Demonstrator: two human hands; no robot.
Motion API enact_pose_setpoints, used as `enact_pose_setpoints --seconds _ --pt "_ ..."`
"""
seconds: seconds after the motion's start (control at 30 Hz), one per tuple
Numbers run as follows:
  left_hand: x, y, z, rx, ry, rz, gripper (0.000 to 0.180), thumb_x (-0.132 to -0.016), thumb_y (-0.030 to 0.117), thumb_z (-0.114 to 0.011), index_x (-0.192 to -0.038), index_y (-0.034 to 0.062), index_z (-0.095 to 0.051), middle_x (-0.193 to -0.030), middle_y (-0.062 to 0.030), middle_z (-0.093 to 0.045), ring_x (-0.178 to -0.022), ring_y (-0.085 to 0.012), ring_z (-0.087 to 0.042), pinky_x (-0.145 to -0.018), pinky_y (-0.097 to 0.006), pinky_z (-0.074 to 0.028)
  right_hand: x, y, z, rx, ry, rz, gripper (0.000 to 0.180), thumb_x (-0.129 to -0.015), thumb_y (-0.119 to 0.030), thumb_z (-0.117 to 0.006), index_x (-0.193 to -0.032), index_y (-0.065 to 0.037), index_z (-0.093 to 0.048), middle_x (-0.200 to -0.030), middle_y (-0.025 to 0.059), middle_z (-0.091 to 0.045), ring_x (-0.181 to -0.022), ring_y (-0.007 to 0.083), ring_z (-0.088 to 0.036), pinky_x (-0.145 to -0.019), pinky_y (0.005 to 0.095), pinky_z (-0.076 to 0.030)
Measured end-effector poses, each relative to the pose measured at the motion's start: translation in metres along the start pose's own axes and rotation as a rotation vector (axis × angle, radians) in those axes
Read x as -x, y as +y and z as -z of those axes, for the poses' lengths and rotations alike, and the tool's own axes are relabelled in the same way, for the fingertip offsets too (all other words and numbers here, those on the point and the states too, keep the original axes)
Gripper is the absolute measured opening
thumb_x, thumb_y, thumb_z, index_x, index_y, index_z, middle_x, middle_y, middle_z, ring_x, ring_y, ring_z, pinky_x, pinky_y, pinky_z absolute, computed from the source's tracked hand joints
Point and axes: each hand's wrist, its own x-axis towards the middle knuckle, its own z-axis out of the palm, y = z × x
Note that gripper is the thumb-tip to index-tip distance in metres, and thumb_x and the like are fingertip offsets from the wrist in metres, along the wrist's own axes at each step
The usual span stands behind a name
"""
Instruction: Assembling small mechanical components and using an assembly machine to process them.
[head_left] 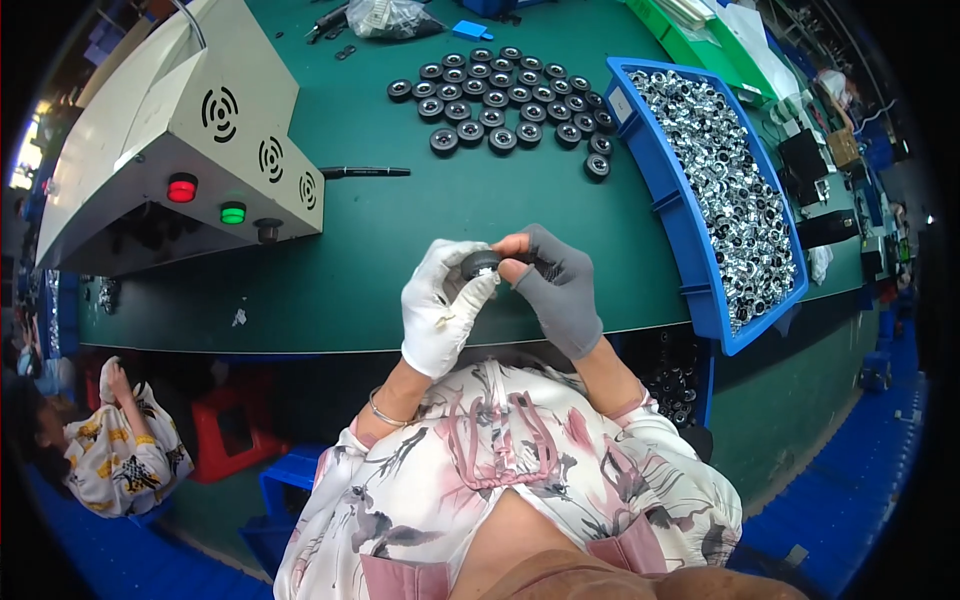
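Near the table's front edge, a small black wheel [481, 263] with a bright metal part is held between my hands. My left hand [440, 309], in a white glove, is closed around it with thumb and fingers. My right hand [561, 290] wears a grey glove that leaves the tips of thumb and index finger bare. Those two fingertips pinch at the wheel's right edge, and the other fingers are curled behind. Beyond my hands, several similar black wheels [502, 140] lie spread over the green table [400, 225].
At right stands a blue tray [673, 237] full of small shiny metal parts [725, 190], with a green bin [690, 45] behind. A cream machine [185, 130] with red and green buttons occupies the left, near a black pen [368, 172]. Another person [125, 450] sits at lower left.
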Motion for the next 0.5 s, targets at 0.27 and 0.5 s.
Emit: enact_pose_setpoints --seconds 0.27,0.5 --pt "0.001 -0.002 -0.006 0.308 0.095 0.131 0.024 -0.093 0.006 -0.070 -0.113 -0.0039 -0.060 -0.096 -0.0051 -0.061 -0.082 -0.0131 -0.063 -0.074 -0.026 -0.052 0.003 0.002 -0.011 0.169 0.007 0.292 0.026 -0.093 0.003 -0.060 -0.117 0.001 -0.070 -0.105 0.0056 -0.059 -0.087 0.0100 -0.057 -0.075 0.0236 -0.047" --pt "0.005 -0.003 0.001 0.026 0.168 0.039 0.016 -0.092 0.003 -0.070 -0.105 -0.0039 -0.064 -0.093 -0.0017 -0.058 -0.081 -0.0106 -0.057 -0.075 -0.024 -0.048 0.006 0.012 -0.021 0.250 0.005 0.294 0.033 -0.088 0.008 -0.062 -0.119 -0.001 -0.070 -0.097 0.0040 -0.058 -0.084 0.0111 -0.056 -0.072 0.0248 -0.046"
